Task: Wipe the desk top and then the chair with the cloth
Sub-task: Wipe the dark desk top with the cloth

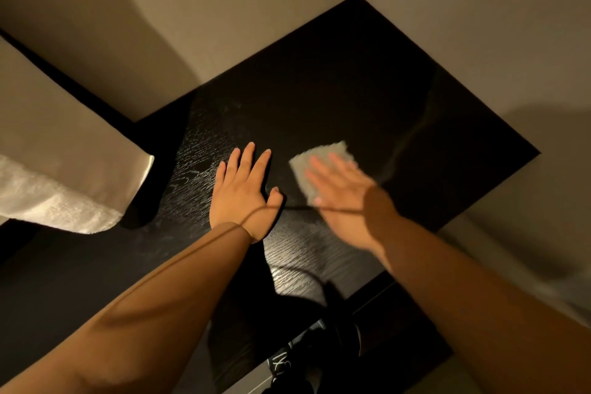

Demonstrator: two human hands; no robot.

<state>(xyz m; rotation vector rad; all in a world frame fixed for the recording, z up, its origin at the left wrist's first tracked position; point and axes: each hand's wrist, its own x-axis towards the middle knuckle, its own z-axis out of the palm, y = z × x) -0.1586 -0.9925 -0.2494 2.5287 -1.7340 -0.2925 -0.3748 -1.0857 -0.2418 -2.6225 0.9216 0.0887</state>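
Observation:
The dark wood-grain desk top [335,89] fills the middle of the head view, set into a corner of beige walls. My right hand [343,195] presses flat on a pale grey cloth [323,157] near the desk's centre; the hand is blurred. The cloth's far edge shows beyond my fingers. My left hand [243,192] lies flat on the desk just left of the cloth, fingers spread, holding nothing. No chair is clearly in view.
A bed with a white towel or blanket [60,201] and beige cover sits close at the left. Walls bound the desk at the back and right. Below the desk's near edge is a dark item with white print [287,365].

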